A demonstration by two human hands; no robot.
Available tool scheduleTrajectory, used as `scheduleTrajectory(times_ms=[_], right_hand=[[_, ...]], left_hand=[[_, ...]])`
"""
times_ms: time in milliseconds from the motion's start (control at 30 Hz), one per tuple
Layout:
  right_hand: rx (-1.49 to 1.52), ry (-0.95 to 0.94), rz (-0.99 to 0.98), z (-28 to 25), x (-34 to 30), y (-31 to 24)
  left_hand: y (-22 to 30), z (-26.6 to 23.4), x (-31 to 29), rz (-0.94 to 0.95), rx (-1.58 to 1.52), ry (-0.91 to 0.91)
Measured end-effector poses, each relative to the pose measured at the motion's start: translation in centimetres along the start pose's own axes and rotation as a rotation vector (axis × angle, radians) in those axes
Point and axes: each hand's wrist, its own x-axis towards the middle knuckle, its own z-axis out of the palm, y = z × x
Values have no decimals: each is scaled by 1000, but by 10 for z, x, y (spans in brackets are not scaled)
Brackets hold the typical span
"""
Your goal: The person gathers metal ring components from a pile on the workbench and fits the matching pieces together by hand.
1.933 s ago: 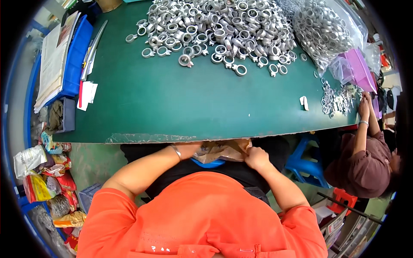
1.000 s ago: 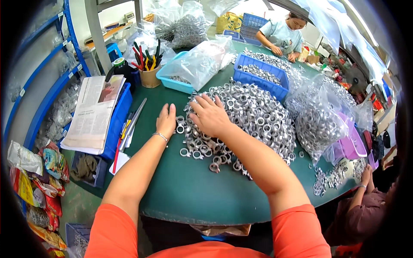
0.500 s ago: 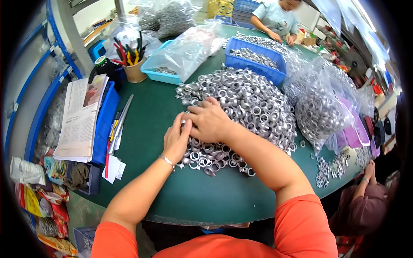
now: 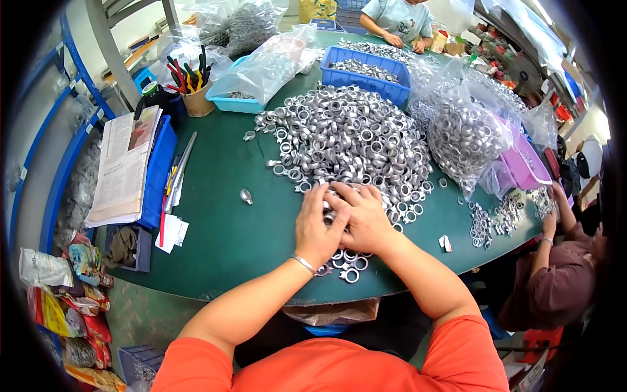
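My left hand [image 4: 317,225] and my right hand [image 4: 362,219] are cupped together at the near edge of a large pile of silvery metal rings [image 4: 359,134] on the green table [image 4: 222,248]. Their fingers curl round several rings [image 4: 331,212] that show between them; how many is hidden. Below my wrists, a few loose rings [image 4: 351,274] lie near the table's front edge. One single metal piece [image 4: 245,196] sits apart on the left.
Behind the pile stand a blue bin [image 4: 366,81] of metal parts and a light-blue tray [image 4: 235,104] under clear plastic. A full plastic bag [image 4: 464,144] and a purple basket [image 4: 522,160] are at right. At left are a newspaper [image 4: 124,170] and a pliers holder [image 4: 197,101]. Two people work nearby.
My hands have come from the pile's left side toward me and to the right, bringing rings along. A single piece now lies apart on the left. The whole view has shifted slightly.
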Motion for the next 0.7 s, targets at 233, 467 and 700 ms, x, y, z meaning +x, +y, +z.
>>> scheduleTrajectory(times_ms=[233, 467, 700], right_hand=[[84, -29, 95, -32, -43, 22], [293, 64, 355, -68, -131, -15], [176, 5, 393, -56, -137, -55]], left_hand=[[4, 25, -1, 92, -96, -133], [32, -50, -56, 235, 84, -59], [61, -18, -105, 331, 358, -350]])
